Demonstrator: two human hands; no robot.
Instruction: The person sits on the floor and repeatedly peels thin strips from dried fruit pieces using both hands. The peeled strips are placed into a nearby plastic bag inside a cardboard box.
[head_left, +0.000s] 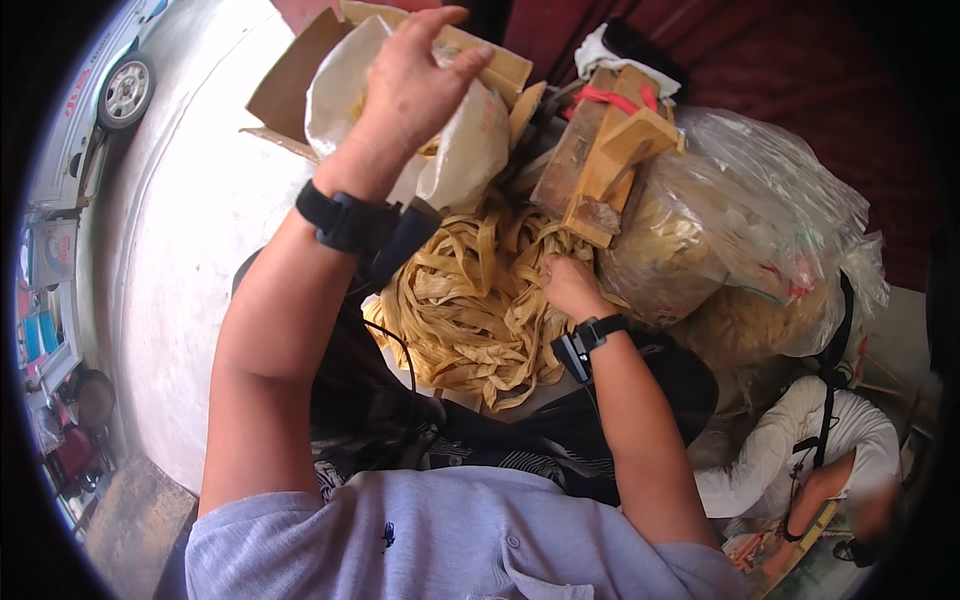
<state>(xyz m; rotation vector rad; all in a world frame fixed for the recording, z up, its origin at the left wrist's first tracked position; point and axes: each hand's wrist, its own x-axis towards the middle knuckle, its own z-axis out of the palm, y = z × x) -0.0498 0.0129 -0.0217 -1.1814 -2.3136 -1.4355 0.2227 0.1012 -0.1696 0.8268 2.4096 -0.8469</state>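
A large heap of flat tan strips, apparently dried plant fibre, (457, 315) lies on the floor between my legs. My right hand (571, 286) is at the heap's right side, fingers curled among the strips; whether it grips any is hidden. Raised above a cardboard box (289, 75) at the upper left, my left hand (424, 75) has its fingers and thumb apart with nothing between them. The box holds a white woven plastic sack (480, 142) with its mouth open and some yellowish material inside. A wooden block device (611, 165) with a red tie stands just beyond my right hand.
Clear plastic bags (720, 225) of tan material bulge at the right. A co-worker in a white long-sleeved top (772, 435) bends over items at the lower right. A parked vehicle (71, 105) is at the far left. Dark red fabric (780, 67) covers the background.
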